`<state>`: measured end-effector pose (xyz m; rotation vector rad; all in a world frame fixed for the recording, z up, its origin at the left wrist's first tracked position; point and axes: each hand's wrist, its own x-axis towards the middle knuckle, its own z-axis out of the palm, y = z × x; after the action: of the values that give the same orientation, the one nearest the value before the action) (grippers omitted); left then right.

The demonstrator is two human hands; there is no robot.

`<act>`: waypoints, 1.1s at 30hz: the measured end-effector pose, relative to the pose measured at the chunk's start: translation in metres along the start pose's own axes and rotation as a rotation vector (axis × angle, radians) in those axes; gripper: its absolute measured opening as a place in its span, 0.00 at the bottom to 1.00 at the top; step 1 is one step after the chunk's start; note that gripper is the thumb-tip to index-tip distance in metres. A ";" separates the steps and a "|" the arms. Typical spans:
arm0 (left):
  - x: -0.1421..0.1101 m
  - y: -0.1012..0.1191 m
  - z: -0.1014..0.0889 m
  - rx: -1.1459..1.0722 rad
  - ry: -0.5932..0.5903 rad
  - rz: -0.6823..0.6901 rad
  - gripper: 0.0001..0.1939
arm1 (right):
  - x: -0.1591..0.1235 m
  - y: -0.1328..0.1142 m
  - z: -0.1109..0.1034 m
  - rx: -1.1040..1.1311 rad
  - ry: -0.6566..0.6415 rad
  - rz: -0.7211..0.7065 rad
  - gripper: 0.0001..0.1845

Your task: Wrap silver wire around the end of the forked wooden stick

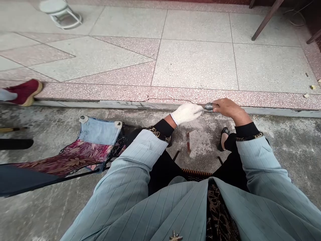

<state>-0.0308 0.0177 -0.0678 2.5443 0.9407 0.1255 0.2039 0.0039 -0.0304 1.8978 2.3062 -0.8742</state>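
My left hand [187, 113], in a white knitted glove, is closed with its fingertips pinched beside a coil of silvery wire [208, 106]. What lies between those fingertips is mostly hidden; it looks like the wire's end. The coil is wound round a short brownish stick. My bare right hand [227, 107] is wrapped round the stick's right end. Both hands are held in front of me, over the step's edge. A thin dark line [170, 99], a strand or a crack, runs along the step left of the glove.
A folding chair [97, 130] with denim and floral fabric stands at my left. Beyond it are a person's red shoe [26, 92] and a white stool [60, 13]. A reddish-brown strip [188, 142] lies on the concrete between my feet. Wooden furniture legs [267, 20] stand at the back right.
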 end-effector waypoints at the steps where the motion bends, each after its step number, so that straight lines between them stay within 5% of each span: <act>1: 0.000 0.000 0.002 0.002 -0.018 0.018 0.18 | -0.001 -0.001 -0.001 -0.023 -0.086 -0.021 0.09; 7: -0.002 0.005 0.002 -0.234 -0.080 0.069 0.16 | -0.002 0.010 -0.005 0.089 -0.453 -0.218 0.14; 13: -0.004 0.011 -0.005 -0.496 -0.042 -0.038 0.14 | -0.002 0.020 -0.009 0.206 -0.523 -0.234 0.24; 20: -0.003 0.004 -0.004 -0.453 0.035 0.081 0.15 | -0.005 0.022 -0.009 0.300 -0.604 -0.276 0.22; 33: -0.006 0.022 -0.007 -0.402 -0.114 0.051 0.14 | -0.002 0.013 0.006 0.235 -0.596 -0.377 0.16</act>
<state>-0.0233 0.0014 -0.0521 2.1793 0.7234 0.1643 0.2145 0.0011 -0.0403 1.0347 2.2550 -1.5503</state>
